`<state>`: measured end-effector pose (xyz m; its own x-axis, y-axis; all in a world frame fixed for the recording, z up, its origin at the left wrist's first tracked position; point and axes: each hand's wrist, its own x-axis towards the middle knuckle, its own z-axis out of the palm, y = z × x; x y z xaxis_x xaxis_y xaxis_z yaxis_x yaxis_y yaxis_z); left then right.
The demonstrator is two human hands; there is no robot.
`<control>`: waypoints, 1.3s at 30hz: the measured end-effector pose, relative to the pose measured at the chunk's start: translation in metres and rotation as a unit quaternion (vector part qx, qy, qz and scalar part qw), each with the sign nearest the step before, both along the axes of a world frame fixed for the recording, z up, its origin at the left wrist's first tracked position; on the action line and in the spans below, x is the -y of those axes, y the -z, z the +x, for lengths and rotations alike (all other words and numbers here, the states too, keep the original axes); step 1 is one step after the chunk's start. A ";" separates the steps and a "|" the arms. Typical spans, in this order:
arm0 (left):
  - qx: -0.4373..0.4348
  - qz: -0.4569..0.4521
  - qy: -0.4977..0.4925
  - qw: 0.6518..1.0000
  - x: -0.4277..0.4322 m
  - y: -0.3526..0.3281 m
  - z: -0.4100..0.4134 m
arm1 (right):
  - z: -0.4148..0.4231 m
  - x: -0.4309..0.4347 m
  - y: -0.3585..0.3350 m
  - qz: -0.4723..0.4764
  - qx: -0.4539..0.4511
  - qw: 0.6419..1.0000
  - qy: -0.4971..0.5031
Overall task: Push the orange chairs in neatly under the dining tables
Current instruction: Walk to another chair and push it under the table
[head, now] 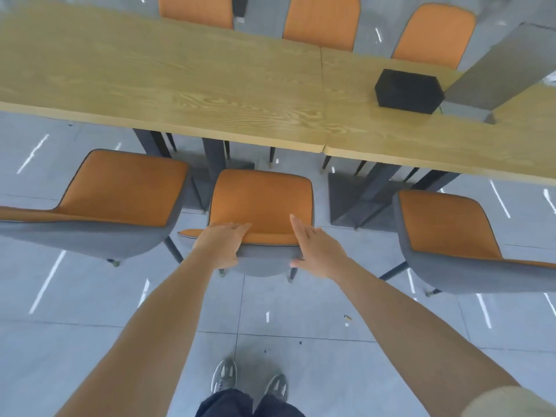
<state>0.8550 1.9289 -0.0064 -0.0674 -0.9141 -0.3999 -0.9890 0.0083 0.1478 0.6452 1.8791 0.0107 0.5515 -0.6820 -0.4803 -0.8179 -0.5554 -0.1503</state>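
Wood grain, matt upholstery, glossy tiles

The dining table [186, 82] has a pale matt wood-grain top; beside it, the middle chair [261, 200] has smooth orange upholstery over grey cloth; the floor [301, 365] beneath is glossy grey tile.

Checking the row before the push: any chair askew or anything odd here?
Yes. All three near chairs sit clear of the tables. The left chair and right chair are angled outward; the middle chair, with left hand and right hand on its backrest, faces square.

One head-worn wide-angle camera is looking steeply down and forward from standing height, the dining tables [186, 85] lying toward 12 o'clock, shoes [249, 382] at 6 o'clock
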 end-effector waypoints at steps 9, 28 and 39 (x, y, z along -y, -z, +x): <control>0.031 -0.037 0.012 0.999 0.006 0.008 -0.001 | 0.006 0.007 0.009 -0.073 -0.025 0.996 0.053; 0.013 -0.069 0.040 0.997 0.024 0.012 -0.103 | -0.096 0.026 0.004 -0.090 -0.073 0.993 0.035; 0.027 -0.077 0.055 0.995 0.056 0.015 -0.140 | -0.134 0.040 0.010 -0.104 -0.041 0.988 0.107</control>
